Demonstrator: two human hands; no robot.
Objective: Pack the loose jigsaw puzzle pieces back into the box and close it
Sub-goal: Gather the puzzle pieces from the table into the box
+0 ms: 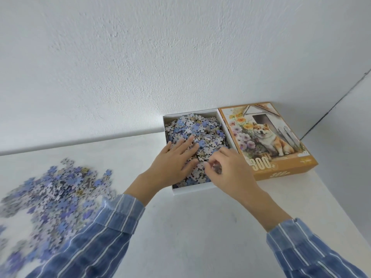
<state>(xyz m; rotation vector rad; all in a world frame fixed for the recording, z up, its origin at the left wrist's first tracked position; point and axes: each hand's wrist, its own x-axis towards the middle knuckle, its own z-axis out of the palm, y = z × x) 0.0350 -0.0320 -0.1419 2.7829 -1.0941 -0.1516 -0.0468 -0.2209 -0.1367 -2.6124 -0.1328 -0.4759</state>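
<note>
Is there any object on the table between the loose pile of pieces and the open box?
Nothing visible: only table surface lies between the loose pile and the box; the lid rests beside the box's right wall.

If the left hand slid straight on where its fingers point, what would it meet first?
The left hand lies flat in the open white cardboard box, fingers aimed up-right. It would first plough into the heaped blue and grey puzzle pieces; the box's far wall probably follows, depth unclear.

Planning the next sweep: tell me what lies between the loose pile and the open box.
In the head view, only bare table separates the loose pile from the box; the left sleeve crosses it, left hand flat on the boxed pieces.
</note>
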